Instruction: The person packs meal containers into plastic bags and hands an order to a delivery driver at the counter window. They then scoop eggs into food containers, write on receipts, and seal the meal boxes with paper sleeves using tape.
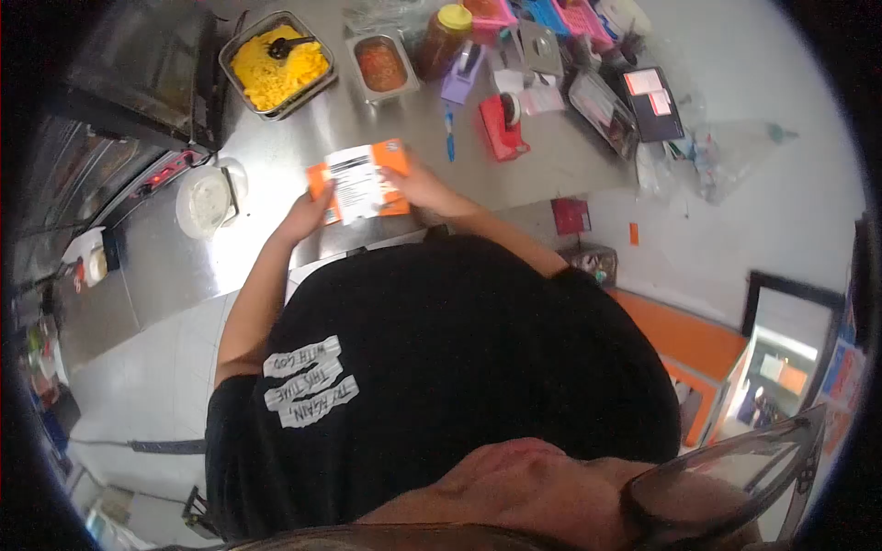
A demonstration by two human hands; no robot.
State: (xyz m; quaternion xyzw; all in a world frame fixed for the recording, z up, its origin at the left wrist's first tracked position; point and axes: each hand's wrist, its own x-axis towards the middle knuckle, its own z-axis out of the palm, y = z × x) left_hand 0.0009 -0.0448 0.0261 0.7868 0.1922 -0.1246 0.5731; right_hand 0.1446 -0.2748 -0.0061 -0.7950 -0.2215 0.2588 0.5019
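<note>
An orange package (397, 204) with a white printed label (358, 186) is held between both hands, near the front edge of the steel counter. My left hand (308, 213) grips its left side, thumb on the front. My right hand (419, 185) pinches the right side, thumb near the label's edge. The fingers behind the package are hidden. Beyond it stand a metal pan of yellow food (276, 83) with a black spoon (290, 46) and a smaller metal pan of reddish sauce (380, 69).
A blue pen (450, 138), a red tape dispenser (502, 129) and a purple tape dispenser (461, 75) lie to the right. Behind them stands a yellow-lidded jar (446, 41). A white round tub (206, 200) sits left, beside a dark appliance (138, 73). A black tablet (654, 103) is farther right.
</note>
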